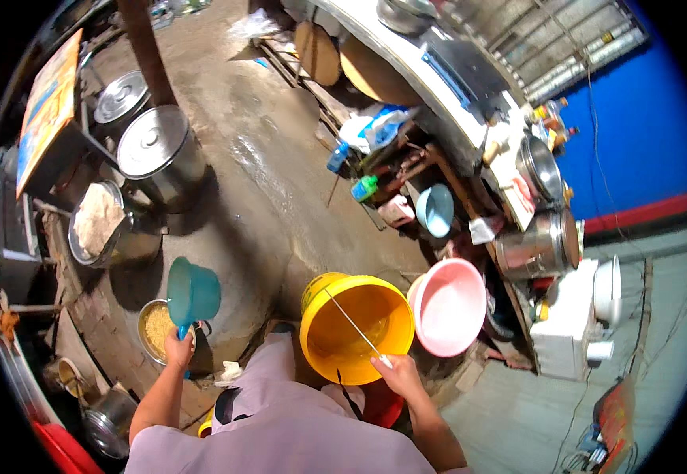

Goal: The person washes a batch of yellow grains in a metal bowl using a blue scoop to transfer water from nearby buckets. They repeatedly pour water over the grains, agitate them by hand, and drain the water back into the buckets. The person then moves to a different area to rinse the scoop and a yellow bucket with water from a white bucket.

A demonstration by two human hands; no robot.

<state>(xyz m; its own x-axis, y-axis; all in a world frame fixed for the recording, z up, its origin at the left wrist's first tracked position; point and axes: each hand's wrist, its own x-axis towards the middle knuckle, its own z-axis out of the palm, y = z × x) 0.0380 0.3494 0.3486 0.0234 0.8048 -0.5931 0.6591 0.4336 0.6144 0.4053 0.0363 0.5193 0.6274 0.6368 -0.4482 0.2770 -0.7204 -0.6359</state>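
My left hand (178, 349) is closed around the handle of a teal plastic dipper (194, 291). The dipper is raised beside a metal pot (143, 344) holding yellow, grainy-looking food (158, 327), and covers part of that pot. In front of me a yellow bucket (395, 310) is tilted so that its mouth faces me. Its thin wire handle (350, 320) crosses the opening, and my right hand (403, 376) grips the white end piece at the near rim. The bucket's inside looks wet or shiny; how much liquid it holds is hard to tell.
A pink basin (451, 308) stands right of the bucket, with a light blue bowl (436, 210) beyond. Large lidded pots (154, 142) and a pot with a pale bag (98, 220) line the left. A cluttered counter (454, 130) runs along the right. The floor (256, 182) has wet patches.
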